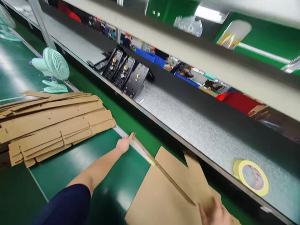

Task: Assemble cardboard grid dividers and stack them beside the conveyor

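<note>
My left hand [123,144] reaches out over the green bench, its fingers closed at the far end of a long narrow brown strip [164,172]. This strip runs diagonally across a flat brown cardboard sheet [150,193]; whether it is loose or a raised edge, I cannot tell. Near the sheet's edge, a short bit of yellow tape [150,160] shows under the strip. At the bottom right, my right hand [217,214], slightly blurred, grips a folded flap of the cardboard, and its lower part is cut off by the frame.
Flattened cardboard boxes [56,125] lie stacked on the left. A mint-green fan [55,67] stands behind them. Along the metal shelf [187,122] are black metal-and-plastic units [125,72] and a yellow tape roll [250,177]. People sit beyond the shelf.
</note>
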Motion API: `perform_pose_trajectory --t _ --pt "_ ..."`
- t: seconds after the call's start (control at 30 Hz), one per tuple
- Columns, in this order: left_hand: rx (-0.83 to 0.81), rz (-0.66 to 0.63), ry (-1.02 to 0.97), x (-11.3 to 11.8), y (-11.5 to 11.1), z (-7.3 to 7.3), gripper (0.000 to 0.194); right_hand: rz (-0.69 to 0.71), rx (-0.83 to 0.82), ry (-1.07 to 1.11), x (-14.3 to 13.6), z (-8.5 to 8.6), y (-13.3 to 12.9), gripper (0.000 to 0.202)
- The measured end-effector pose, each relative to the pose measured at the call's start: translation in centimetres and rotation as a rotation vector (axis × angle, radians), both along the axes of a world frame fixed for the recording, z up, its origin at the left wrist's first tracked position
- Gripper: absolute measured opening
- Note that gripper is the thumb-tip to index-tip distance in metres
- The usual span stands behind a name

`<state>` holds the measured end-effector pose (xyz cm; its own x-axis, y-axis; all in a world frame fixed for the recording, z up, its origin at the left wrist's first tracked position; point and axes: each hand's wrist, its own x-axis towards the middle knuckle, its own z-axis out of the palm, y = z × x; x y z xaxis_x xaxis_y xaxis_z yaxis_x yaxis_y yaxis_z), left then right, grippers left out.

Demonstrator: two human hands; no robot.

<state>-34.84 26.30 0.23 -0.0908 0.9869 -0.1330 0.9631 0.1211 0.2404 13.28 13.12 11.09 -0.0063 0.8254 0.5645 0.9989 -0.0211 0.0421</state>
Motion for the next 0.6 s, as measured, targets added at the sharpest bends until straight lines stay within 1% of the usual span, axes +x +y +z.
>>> perform_pose_trajectory --t 0.03,0.07,0.1,0.2,0.27,0.37,0.43,0.5,0.6 --pt "0.008 0.011 -0.012 -0.2 -0.5 -0.2 0.075 0.065 -0.047 0.014 -2.0 -0.5 -0.4 0.068" --pt "0.012 0.021 -0.024 -0.5 -1.1 -0.4 0.07 0.067 -0.096 0.056 -4.3 -1.1 -0.6 0.068" --pt "0.01 0.031 -0.036 -0.9 -1.7 -0.6 0.065 0.105 -0.137 0.099 -6.7 -1.8 -0.6 0.067" --pt "0.0 0.063 -0.068 -1.9 -3.6 -1.0 0.051 0.267 -0.249 0.154 -13.6 -4.3 0.2 0.066" --pt "0.007 0.089 -0.089 -2.5 -4.4 -1.2 0.046 0.372 -0.275 0.126 -17.0 -6.0 1.2 0.066" --pt "0.028 0.125 -0.124 -2.9 -4.9 -1.6 0.042 0.472 -0.25 0.061 -20.1 -8.0 3.1 0.065" --pt "0.036 0.141 -0.15 -2.9 -4.8 -1.9 0.039 0.509 -0.25 0.016 -21.3 -8.6 4.3 0.061" --pt "0.039 0.148 -0.172 -2.8 -4.7 -1.9 0.037 0.535 -0.265 -0.036 -22.1 -8.7 5.0 0.056" --pt "0.041 0.149 -0.197 -2.7 -4.5 -1.6 0.035 0.551 -0.272 -0.101 -22.8 -8.3 5.5 0.052"
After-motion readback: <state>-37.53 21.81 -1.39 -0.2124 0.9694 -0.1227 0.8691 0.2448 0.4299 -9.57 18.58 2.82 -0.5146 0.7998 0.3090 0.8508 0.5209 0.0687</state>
